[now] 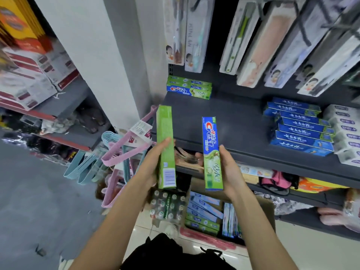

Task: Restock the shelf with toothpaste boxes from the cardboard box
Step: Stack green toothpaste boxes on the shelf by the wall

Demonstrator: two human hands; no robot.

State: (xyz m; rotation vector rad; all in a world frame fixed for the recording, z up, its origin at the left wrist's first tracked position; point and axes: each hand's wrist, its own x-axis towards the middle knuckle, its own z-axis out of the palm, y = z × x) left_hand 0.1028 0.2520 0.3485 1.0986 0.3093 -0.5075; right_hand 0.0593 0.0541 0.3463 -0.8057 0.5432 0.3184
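Left hand [151,168] grips a green box [166,147], right hand [230,172] a Crest box [212,152], both upright before the dark shelf [229,121], bare toward twelve o'clock.

dark shelf [229,121], green Crest boxes [189,87] stacked at back left, blue toothpaste boxes [302,126] at right

Two green toothpaste boxes [166,147] [212,152] stood upright above the open cardboard box [266,209]; three more [189,87] lay stacked on the dark shelf [229,121].
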